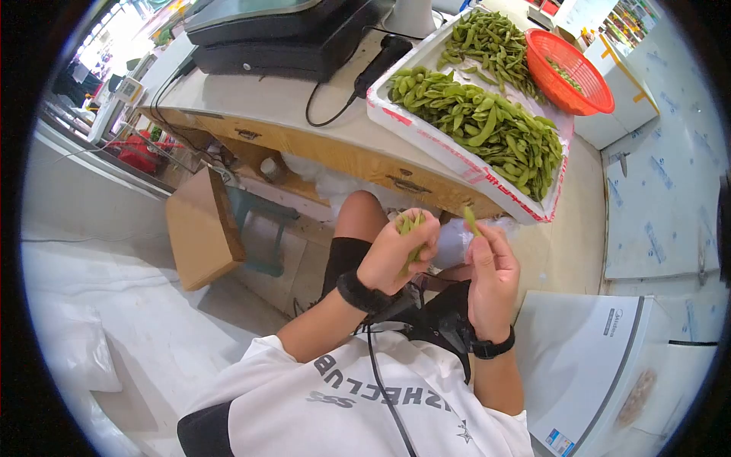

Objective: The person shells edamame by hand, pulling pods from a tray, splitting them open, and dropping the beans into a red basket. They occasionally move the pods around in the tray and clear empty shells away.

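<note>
Several green edamame pods (410, 225) are bunched in my left hand (397, 253), whose fingers are wrapped round them. My right hand (493, 276) pinches a single edamame pod (471, 222) between thumb and fingers, its tip pointing up. Both hands are held over my lap, a short way apart. Beyond them on the counter stands a white foam box (449, 146) with red print. Inside it lie a near heap of edamame pods (487, 126) and a farther heap (487, 46). A red plastic basket (582, 97) with some pods in it rests at the box's far right corner.
A black machine (266, 38) and a handheld scanner (384, 61) with its cable sit on the wooden counter (228, 95). A cardboard box (202, 232) stands at the left below it. To the right is a small white fridge (579, 358). A cable runs down my shirt.
</note>
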The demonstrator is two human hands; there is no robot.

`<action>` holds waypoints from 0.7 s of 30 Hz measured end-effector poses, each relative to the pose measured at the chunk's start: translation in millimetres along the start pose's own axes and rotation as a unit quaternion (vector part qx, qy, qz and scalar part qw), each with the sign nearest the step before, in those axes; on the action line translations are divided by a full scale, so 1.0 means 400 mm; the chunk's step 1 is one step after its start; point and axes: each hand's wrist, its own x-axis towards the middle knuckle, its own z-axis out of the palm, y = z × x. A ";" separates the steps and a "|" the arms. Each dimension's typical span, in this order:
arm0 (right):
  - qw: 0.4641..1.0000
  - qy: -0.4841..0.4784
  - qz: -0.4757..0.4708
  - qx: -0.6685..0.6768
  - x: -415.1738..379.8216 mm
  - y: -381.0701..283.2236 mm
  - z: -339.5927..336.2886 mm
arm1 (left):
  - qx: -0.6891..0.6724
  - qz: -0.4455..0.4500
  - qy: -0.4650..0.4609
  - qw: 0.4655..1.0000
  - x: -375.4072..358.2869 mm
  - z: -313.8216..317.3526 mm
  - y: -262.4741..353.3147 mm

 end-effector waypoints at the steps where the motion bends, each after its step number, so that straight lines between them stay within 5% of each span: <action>1: 0.999 0.000 0.028 0.016 -0.009 -0.009 0.004 | 0.056 0.010 0.000 0.998 -0.009 0.005 -0.001; 5: 0.999 -0.020 0.046 -0.001 -0.029 -0.017 0.015 | 0.204 0.052 0.028 0.977 -0.041 0.056 -0.001; 6: 0.993 -0.053 -0.043 -0.100 -0.020 0.002 0.001 | 0.204 0.064 0.032 0.976 -0.041 0.055 -0.008; 10: 0.963 -0.022 -0.142 -0.226 -0.022 0.021 0.011 | 0.222 0.085 0.059 0.970 -0.028 0.068 -0.010; 17: 0.987 -0.034 -0.031 -0.156 -0.013 0.046 -0.018 | 0.452 0.182 0.046 0.872 -0.002 0.031 -0.031; 19: 0.996 -0.032 0.083 -0.009 -0.020 0.023 -0.012 | 0.424 0.136 0.050 0.894 -0.006 0.033 -0.020; 21: 0.995 -0.044 0.089 -0.005 -0.018 0.036 -0.022 | 0.449 0.109 0.052 0.885 -0.017 0.044 0.003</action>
